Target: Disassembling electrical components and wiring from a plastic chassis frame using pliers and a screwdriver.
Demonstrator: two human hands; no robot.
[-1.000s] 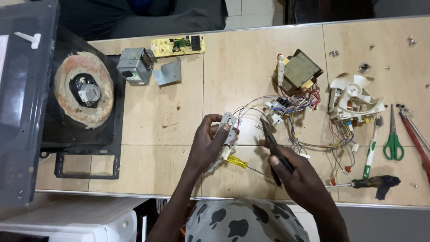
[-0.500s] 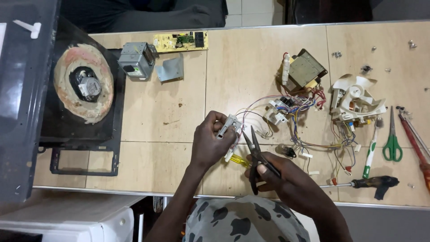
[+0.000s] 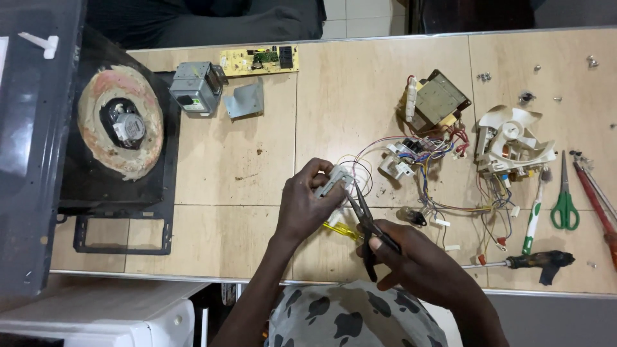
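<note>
Left hand: the left hand (image 3: 307,209) curls around a small grey switch block (image 3: 333,180), fingers pinching it just above the table (image 3: 257,173).
Right hand: the right hand (image 3: 414,260) grips the handles of black pliers (image 3: 367,222), fingers wrapped tight around them.
Pliers: the tips point up and left, meeting the grey block where thin wires leave it.
Block: near the front middle of the table, held between both hands, wired to the bundle of coloured wires (image 3: 427,160) on its right.
Under the hands: a yellow-handled tool (image 3: 340,230) lies on the table, partly hidden.
Right side: a transformer (image 3: 438,99), a white fan housing (image 3: 511,141), green-handled scissors (image 3: 564,202), a green and white screwdriver (image 3: 533,218) and a black-handled screwdriver (image 3: 533,261).
Left side: an opened oven casing (image 3: 119,128) with a small motor at its centre, a metal box part (image 3: 196,87) and a yellow circuit board (image 3: 260,60).
</note>
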